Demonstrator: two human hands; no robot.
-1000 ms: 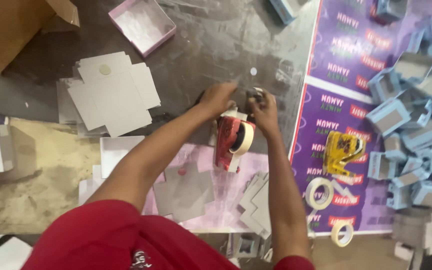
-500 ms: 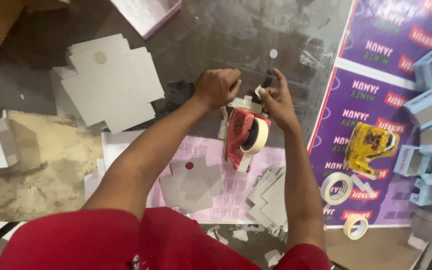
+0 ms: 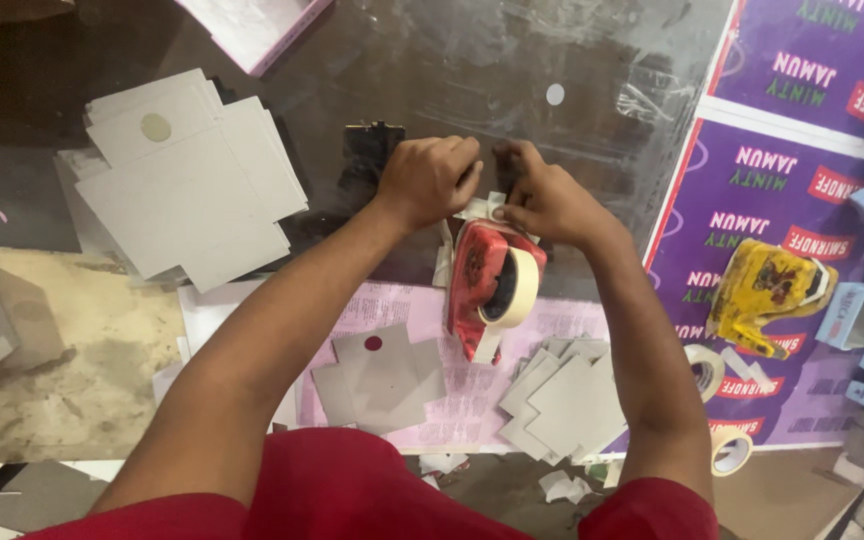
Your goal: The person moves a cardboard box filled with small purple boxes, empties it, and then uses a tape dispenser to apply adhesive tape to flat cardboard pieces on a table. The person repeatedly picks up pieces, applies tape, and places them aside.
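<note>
Red tape dispenser point(image 3: 487, 285) is steadied beneath both hands. A small pale piece point(image 3: 482, 208) is pinched by the left hand point(image 3: 430, 180) and right hand point(image 3: 542, 198), fingers narrow. Tape is best kept taut and pressed flat.

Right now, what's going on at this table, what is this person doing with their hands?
A person in a red shirt has both hands together at the top of a red tape dispenser loaded with a cream roll. The left hand and right hand pinch a small pale piece, likely tape or card, just above it. Stacks of grey card blanks lie to the left, smaller cut pieces near the body, and a yellow dispenser sits on the purple sheet to the right.
</note>
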